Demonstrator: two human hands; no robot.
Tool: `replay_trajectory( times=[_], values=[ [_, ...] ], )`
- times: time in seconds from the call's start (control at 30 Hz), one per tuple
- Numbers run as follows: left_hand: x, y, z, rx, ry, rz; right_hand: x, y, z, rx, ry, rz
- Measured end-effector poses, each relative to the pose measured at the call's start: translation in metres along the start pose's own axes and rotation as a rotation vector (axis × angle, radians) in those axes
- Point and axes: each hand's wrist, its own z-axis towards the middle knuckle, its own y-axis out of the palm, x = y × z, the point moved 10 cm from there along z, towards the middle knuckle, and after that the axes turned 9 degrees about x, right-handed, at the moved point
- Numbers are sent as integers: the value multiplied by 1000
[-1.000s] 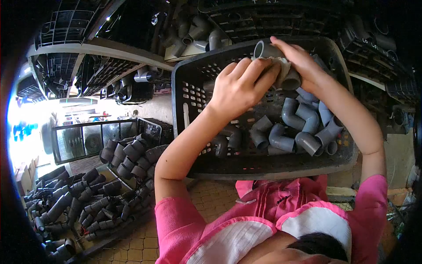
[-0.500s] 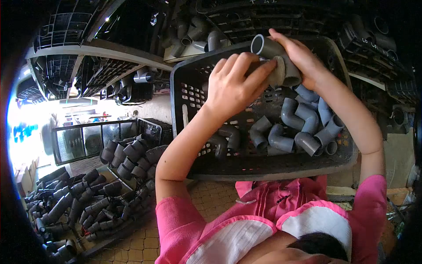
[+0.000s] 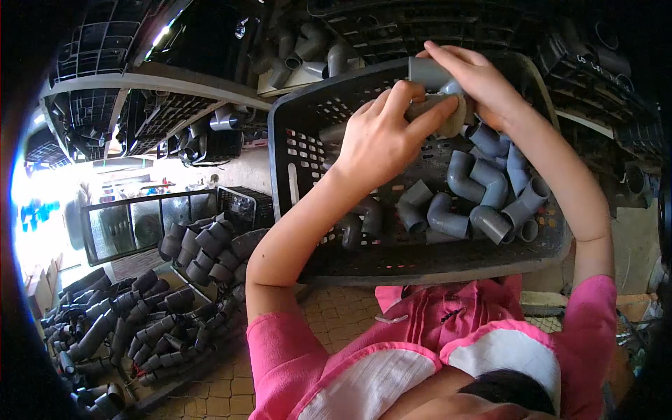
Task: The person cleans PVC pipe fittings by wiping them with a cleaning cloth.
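While both hands grip elbow fitting over black crate, fittings litter paved floor.

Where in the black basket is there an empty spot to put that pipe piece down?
The basket has bare floor along its left wall, beside the left hand. The right half is crowded with grey elbow fittings. The right hand holds the elbow.

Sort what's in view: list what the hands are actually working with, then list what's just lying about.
In hand:
- grey pipe elbow, gripped by the right hand
- pale cloth pad, pressed to it by the left hand
- black crate below, with loose elbows

Lying about:
- fittings heaped on the floor
- stacked crates
- fittings on the shelf
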Motion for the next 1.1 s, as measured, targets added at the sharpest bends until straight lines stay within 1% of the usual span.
replay_trajectory(
  times=[0.13,0.17,0.27,0.3,0.4,0.43,0.53,0.57,0.6,0.7,0.77,0.83,0.93,0.97,1.07,1.1],
  values=[
    [-2,-4,2,22,-47,28,-3,-1,-2,12,70,41],
    [-2,-3,1,36,-48,39,-6,3,-7,-15,88,14],
    [9,-1,1,-5,28,20,-3,17,-12,-93,-30,27],
    [13,-2,1,26,53,30,0,18,-12,-116,-14,-18],
    [8,-5,4,-11,71,102,-5,17,-16,-88,12,91],
    [3,-5,4,-3,49,126,-2,17,-11,-130,1,88],
    [-7,-5,3,16,-16,183,6,16,-4,-159,68,115],
    [-8,-4,2,21,-39,194,4,18,-6,-179,56,133],
    [-9,-4,1,25,-62,205,3,18,-7,-167,66,142],
    [-1,-3,1,32,-32,74,1,15,-8,-126,88,126],
    [7,-3,-1,23,15,85,2,11,-8,-86,94,59],
    [11,-3,-1,6,37,96,5,12,-7,-101,104,41],
    [3,-9,3,13,36,224,6,15,-7,-122,114,61],
    [-4,-10,3,12,5,278,6,16,-8,-129,117,76],
    [-15,-13,2,94,22,359,-4,21,-14,-148,59,165],
    [-16,-14,1,91,8,363,-4,20,-13,-130,46,156]
  ],
)
